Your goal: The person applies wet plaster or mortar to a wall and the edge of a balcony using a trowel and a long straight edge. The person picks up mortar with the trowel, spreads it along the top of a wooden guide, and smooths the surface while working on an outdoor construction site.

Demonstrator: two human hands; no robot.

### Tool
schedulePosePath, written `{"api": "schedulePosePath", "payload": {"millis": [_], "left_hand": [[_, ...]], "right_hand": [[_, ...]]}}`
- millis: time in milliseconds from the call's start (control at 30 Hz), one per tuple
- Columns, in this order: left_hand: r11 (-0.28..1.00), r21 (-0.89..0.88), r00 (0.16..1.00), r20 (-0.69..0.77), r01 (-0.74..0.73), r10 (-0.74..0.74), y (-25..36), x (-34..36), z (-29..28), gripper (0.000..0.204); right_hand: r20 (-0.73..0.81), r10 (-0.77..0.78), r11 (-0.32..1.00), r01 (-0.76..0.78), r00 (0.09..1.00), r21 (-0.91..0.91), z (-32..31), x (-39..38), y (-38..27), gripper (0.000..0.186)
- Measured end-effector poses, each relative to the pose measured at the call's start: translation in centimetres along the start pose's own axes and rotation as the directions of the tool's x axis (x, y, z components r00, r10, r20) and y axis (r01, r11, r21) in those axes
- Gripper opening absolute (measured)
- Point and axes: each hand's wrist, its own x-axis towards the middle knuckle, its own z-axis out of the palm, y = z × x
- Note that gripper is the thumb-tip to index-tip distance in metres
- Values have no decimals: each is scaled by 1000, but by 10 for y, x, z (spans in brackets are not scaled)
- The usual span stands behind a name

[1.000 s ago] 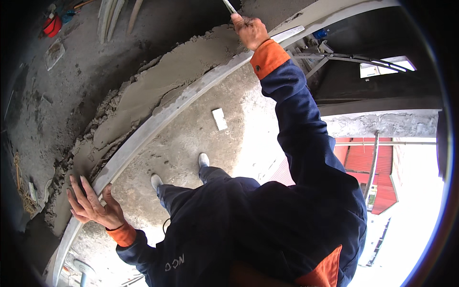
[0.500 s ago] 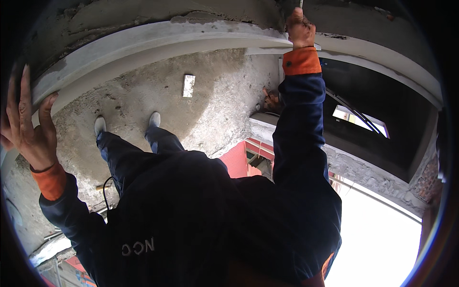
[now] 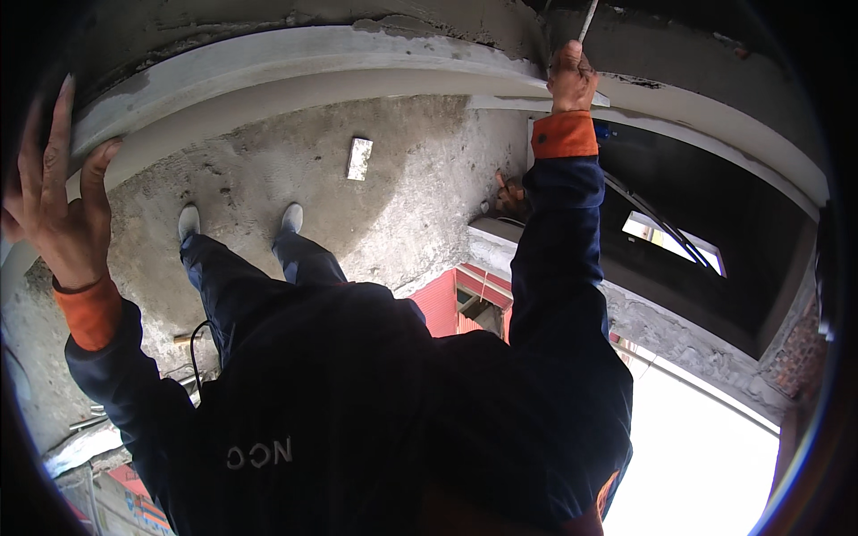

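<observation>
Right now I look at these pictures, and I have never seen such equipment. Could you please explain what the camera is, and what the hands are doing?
There is no robot here: these are a person's own bare hands. The pictures come from a wide camera worn on the head, looking down, so straight edges bend toward the rim. The left hand is spread at the left part of a long pale bar. The right hand, near the bar's other end, grips a thin pale rod, which runs out of the picture at the top. Below are the person's shoes on a rough floor, where a white block lies.
</observation>
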Motion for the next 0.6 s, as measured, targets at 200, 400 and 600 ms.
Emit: {"api": "schedulePosePath", "payload": {"millis": [200, 400, 600], "left_hand": [[991, 132, 1000, -2, -6, 7, -2, -6, 5, 59], [981, 186, 998, -34, 53, -47, 17, 9, -4, 55], [974, 211, 996, 33, 80, -88, 16, 8, -7, 53]], "right_hand": [[31, 39, 994, -42, 999, 99, 4, -6, 16, 55], [-152, -183, 918, 113, 971, -381, -1, -11, 4, 41], [-226, -288, 894, 177, 930, -411, 25, -21, -1, 26]]}}
